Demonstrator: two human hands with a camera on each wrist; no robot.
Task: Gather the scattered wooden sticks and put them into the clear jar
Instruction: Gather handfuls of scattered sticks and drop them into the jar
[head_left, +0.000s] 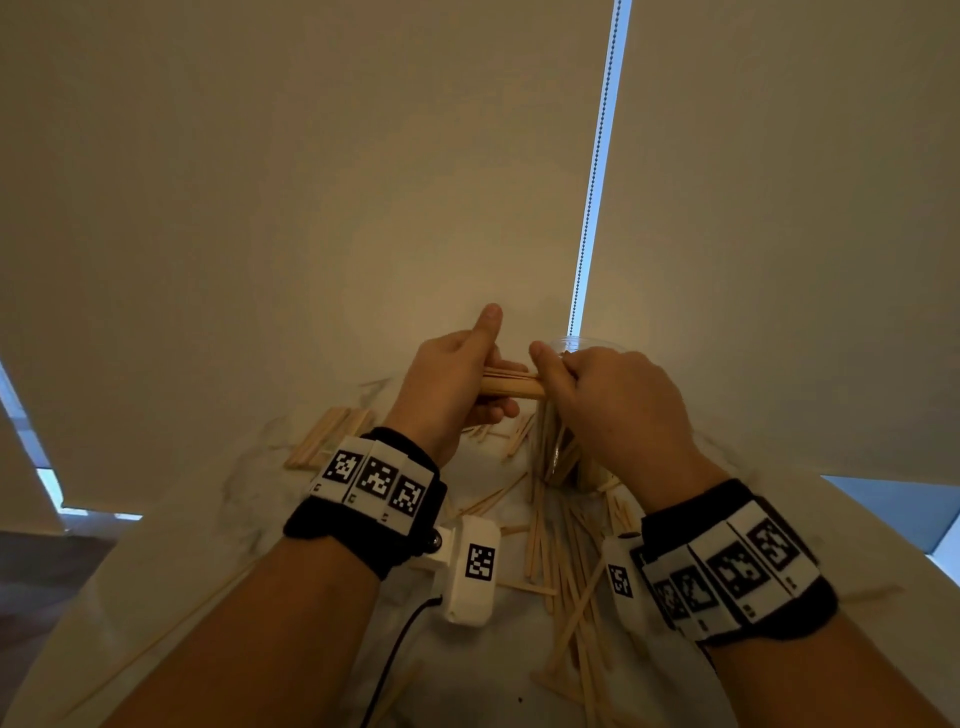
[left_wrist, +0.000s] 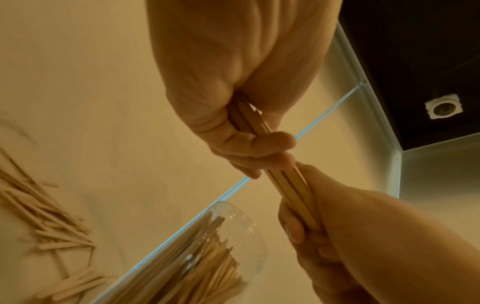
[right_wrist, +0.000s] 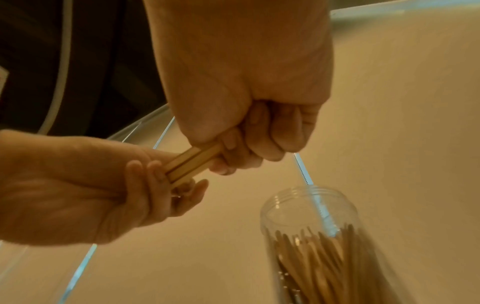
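Note:
A bundle of wooden sticks (head_left: 511, 384) is held level above the table, one end in each hand. My left hand (head_left: 457, 384) grips the left end with the thumb raised; my right hand (head_left: 597, 395) curls round the right end. In the wrist views the same bundle (left_wrist: 285, 181) (right_wrist: 192, 162) runs between both fists. The clear jar (head_left: 563, 457) stands just under and behind my right hand, mostly hidden by it. It holds several upright sticks (right_wrist: 319, 257) and its mouth (right_wrist: 306, 205) is uncovered. In the left wrist view the jar (left_wrist: 233, 236) lies below the hands.
Loose sticks (head_left: 566, 587) lie scattered over the white table (head_left: 218, 571) in front of the jar. Another small pile (head_left: 332, 431) sits to the left. A roller blind with a bead chain (head_left: 592, 182) hangs right behind the table. A cable (head_left: 395, 654) trails from my left wrist camera.

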